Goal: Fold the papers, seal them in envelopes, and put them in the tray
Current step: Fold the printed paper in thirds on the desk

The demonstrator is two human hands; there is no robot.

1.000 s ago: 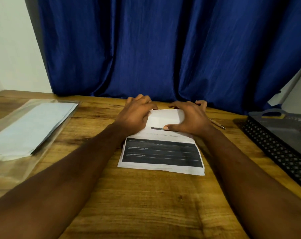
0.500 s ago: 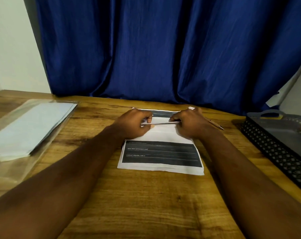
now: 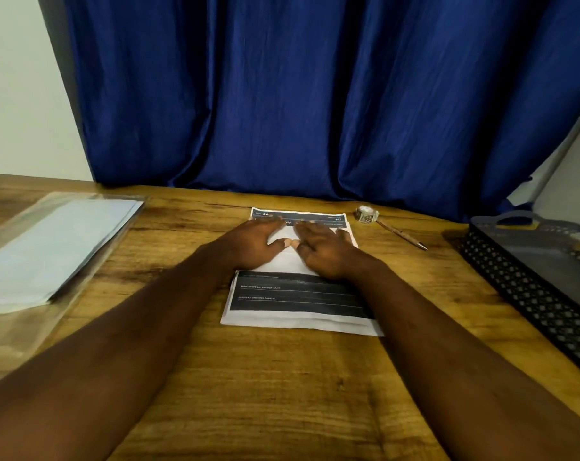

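A printed paper (image 3: 298,302) with dark bands lies on the wooden table in front of me. My left hand (image 3: 250,244) and my right hand (image 3: 326,251) rest flat, palms down, side by side on a white part of the paper, thumbs almost touching. Neither hand grips anything. A dark header strip of paper (image 3: 301,217) shows just beyond my fingertips. A black perforated tray (image 3: 528,294) stands at the right edge of the table. A pile of pale envelopes in a clear plastic sleeve (image 3: 49,247) lies at the left.
A small roll of tape (image 3: 367,214) and a pen (image 3: 403,235) lie behind the paper to the right. A blue curtain (image 3: 315,94) hangs along the table's far edge. Bare wood (image 3: 282,394) lies between my forearms.
My hands pinched the paper's folded edge and lifted it; now they lie flat on the white part. The header strip, tape roll and whole pen have come into view.
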